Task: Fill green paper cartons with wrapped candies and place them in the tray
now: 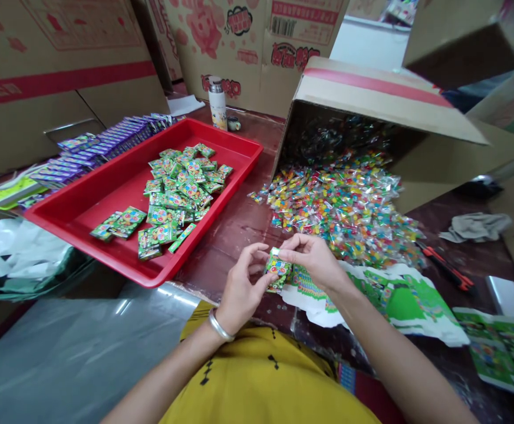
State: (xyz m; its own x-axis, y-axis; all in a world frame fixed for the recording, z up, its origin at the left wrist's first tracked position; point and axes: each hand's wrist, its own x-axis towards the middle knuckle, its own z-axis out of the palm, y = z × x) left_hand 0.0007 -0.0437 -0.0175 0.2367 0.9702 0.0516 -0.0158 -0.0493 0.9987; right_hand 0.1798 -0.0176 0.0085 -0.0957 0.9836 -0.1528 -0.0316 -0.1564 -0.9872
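A small green printed candy box (277, 270) is held upright between both hands above the table's front edge. My left hand (244, 284) grips its left side and lower front with thumb and fingers. At its top, the thumb and fingers of my right hand (310, 259) pinch the white end flap. Under my right forearm lie overlapping flat green-and-white carton blanks (398, 300). A large heap of small clear packets with colourful candies (340, 206) spreads just beyond the hands. Filled-looking green boxes (181, 188) are piled in the red tray (146, 280) to the left.
The candy packets spill from a cardboard box (372, 88) lying on its side. Purple boxes (106, 144) stand in rows behind the tray. A flask (217, 105) stands at the back. Red-and-black pliers (449, 268) and a grey cloth (475, 227) lie at right.
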